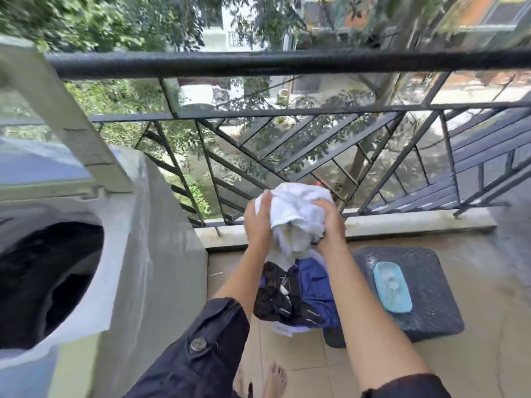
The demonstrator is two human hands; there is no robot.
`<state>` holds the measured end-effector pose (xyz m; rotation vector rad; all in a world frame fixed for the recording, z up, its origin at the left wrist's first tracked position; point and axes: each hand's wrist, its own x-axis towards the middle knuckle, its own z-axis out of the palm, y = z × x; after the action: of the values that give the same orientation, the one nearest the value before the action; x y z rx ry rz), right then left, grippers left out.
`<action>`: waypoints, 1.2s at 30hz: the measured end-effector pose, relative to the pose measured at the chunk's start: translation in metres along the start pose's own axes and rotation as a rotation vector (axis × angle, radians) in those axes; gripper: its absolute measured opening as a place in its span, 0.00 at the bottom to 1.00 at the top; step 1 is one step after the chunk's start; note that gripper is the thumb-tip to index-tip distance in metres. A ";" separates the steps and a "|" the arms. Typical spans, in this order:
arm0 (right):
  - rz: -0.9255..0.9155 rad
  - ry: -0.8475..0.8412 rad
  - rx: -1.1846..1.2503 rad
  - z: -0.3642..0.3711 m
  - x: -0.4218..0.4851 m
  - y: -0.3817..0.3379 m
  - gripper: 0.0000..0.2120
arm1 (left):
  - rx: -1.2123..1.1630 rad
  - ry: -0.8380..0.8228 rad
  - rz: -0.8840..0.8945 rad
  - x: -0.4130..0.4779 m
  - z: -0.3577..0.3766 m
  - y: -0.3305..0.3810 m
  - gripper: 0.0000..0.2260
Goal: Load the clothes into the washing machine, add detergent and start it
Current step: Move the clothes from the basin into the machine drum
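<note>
A bundled white towel (pixel 296 214) is held up between both hands above a pile of clothes (pixel 298 294), black and blue, in a basket on the floor. My left hand (pixel 257 222) grips the towel's left side. My right hand (pixel 330 225) grips its right side. The top-loading washing machine (pixel 149 254) stands at the left with its lid (pixel 57 116) raised; its dark drum opening (pixel 46 282) shows. No detergent container is plainly visible.
A black metal balcony railing (pixel 287 64) runs across ahead, with a low concrete kerb (pixel 402 222) below it. A dark stool (pixel 425 285) at the right carries a light-blue soap dish (pixel 392 287). My bare feet (pixel 273 380) stand on the tiled floor.
</note>
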<state>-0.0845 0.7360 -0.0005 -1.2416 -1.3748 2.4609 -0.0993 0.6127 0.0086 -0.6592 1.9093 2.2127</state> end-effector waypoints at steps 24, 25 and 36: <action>-0.112 -0.384 -0.178 0.258 -0.144 0.097 0.06 | -0.012 0.254 0.140 0.044 -0.287 0.148 0.18; -0.094 -0.422 -0.172 0.269 -0.149 0.105 0.08 | -0.004 0.264 0.153 0.047 -0.303 0.154 0.18; 0.005 -0.450 -0.623 0.337 -0.187 0.203 0.16 | 0.067 0.412 0.072 0.069 -0.440 0.143 0.16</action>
<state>-0.1213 0.3056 0.0585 -0.7515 -2.3839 2.4952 -0.1147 0.1487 0.0671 -1.1245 2.2109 2.1727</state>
